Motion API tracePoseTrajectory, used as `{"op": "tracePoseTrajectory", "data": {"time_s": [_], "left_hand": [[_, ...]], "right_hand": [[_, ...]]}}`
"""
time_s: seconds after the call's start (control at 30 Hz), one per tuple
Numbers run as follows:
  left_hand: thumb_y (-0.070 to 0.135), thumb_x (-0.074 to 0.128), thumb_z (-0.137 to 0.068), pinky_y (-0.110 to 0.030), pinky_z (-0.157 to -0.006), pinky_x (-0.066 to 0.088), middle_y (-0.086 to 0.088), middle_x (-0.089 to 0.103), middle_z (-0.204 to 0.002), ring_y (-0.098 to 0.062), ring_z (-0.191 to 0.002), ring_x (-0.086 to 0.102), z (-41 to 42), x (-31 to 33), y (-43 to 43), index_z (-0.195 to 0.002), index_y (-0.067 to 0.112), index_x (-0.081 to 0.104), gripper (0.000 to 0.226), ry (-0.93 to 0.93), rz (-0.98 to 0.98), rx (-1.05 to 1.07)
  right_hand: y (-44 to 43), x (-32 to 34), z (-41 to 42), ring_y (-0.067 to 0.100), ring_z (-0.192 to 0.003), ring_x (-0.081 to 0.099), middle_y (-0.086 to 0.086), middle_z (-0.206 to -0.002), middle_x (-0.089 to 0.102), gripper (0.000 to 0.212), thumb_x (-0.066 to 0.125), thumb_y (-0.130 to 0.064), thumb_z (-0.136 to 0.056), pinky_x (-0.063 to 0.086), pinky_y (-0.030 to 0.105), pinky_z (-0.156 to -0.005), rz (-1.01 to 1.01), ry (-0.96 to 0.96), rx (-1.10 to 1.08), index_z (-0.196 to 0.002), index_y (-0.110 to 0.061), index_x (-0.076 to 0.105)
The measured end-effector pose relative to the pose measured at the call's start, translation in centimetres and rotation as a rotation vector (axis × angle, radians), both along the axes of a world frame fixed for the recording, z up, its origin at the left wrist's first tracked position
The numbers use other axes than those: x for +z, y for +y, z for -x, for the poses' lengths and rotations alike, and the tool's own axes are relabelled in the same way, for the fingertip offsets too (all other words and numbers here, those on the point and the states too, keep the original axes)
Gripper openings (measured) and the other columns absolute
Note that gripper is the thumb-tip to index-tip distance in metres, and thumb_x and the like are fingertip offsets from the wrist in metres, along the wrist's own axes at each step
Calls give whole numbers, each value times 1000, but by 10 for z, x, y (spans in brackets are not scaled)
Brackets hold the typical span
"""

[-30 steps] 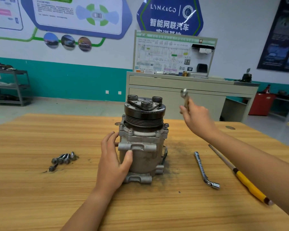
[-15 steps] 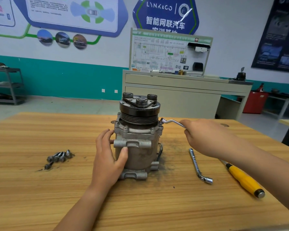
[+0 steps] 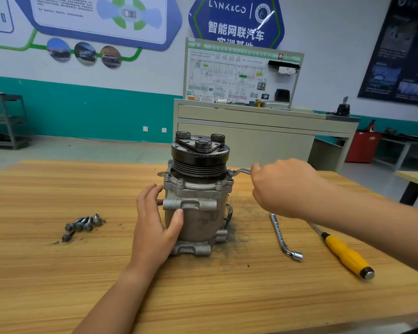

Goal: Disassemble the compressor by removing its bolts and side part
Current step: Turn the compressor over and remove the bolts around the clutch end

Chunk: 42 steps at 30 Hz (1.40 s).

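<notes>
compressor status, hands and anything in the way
Left hand holds upright grey metal compressor. Right hand grips bent silver wrench, head at compressor's upper right edge. Nothing blocking; loose grey bolts lie apart at left.

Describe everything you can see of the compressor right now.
The compressor stands upright on the wooden table. Body: dull grey cast metal, mounting lugs at the base, a bolted flange near the top, capped by a black grooved pulley with clutch plate. Several flange bolts are in place. The left hand grips its left side, thumb on the front; the right hand holds a wrench on the flange's right corner bolt.
</notes>
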<state>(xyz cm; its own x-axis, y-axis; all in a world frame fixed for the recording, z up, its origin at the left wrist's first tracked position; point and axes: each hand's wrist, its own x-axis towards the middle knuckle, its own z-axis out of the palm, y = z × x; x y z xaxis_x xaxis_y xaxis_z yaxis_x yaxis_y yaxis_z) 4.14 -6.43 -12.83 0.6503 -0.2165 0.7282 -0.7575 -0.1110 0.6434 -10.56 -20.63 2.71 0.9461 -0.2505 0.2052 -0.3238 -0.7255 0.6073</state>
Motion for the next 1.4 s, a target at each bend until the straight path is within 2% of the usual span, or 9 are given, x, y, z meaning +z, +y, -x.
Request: {"op": "tracePoseTrajectory", "data": {"time_s": [0.23,0.33,0.47,0.67,0.83,0.93,1.1,1.27,1.4], "left_hand": [[51,42,-76,9,-88,17,-4,33,-139,23,-116,24,1,3,0,-136,12,36,72,-8,11,-16],[50,42,-76,7,-91,17,3,32,-135,9,-119,27,1,3,0,-137,14,34,71,-4,15,-17],[50,43,-77,7,-89,19,9,29,-133,11,-118,28,1,3,1,-137,17,32,69,-5,10,-10],[46,44,-79,7,-90,18,5,31,-133,26,-116,21,-1,1,0,-138,13,32,68,-36,5,-8],[47,43,-79,7,-91,18,-1,33,-135,6,-119,28,-1,1,-1,-138,12,32,69,-44,-9,1],[49,42,-78,7,-90,18,4,31,-135,14,-118,26,-1,1,0,-138,14,31,70,-38,-6,-2],[51,42,-77,5,-92,20,6,30,-136,3,-122,29,0,0,-1,-139,18,30,71,-8,0,-6],[55,43,-76,-31,-99,36,13,26,-134,-16,-127,37,2,-1,1,-141,22,26,74,14,6,7],[55,43,-76,-33,-98,38,12,26,-134,-17,-127,38,3,0,2,-141,20,26,76,24,7,5]], "right_hand": [[-47,1,-20,11,-46,32,-4,-57,31,20,41,-5,-93,23,23,-41,125,13,56,-111,-11,47],[-60,-6,-44,20,-69,55,-1,-73,50,20,44,-6,-93,38,27,-59,70,-72,129,-113,-10,48],[-68,-19,-74,28,-96,59,12,-107,63,27,43,-3,-93,39,33,-85,10,-227,267,-118,-5,53],[-66,-24,-74,35,-64,65,21,-75,68,10,67,7,-76,50,36,-61,-93,-457,446,-86,6,68],[-65,-22,-39,23,-58,52,5,-69,58,29,39,-21,-99,31,27,-50,-348,-665,309,-119,-4,53],[-54,-18,-12,12,-48,44,-7,-57,45,30,36,-23,-99,28,25,-44,-491,-710,330,-119,-7,51],[-31,-7,18,8,-49,39,-7,-58,41,25,33,-26,-99,25,24,-42,-257,-397,129,-118,-19,48],[-19,-7,10,11,-50,33,-5,-60,36,24,37,-17,-97,24,24,-41,-138,-239,31,-119,-20,47],[-14,-7,3,10,-49,33,-5,-60,35,26,39,-16,-96,25,23,-40,-91,-185,26,-119,-20,50]]}}
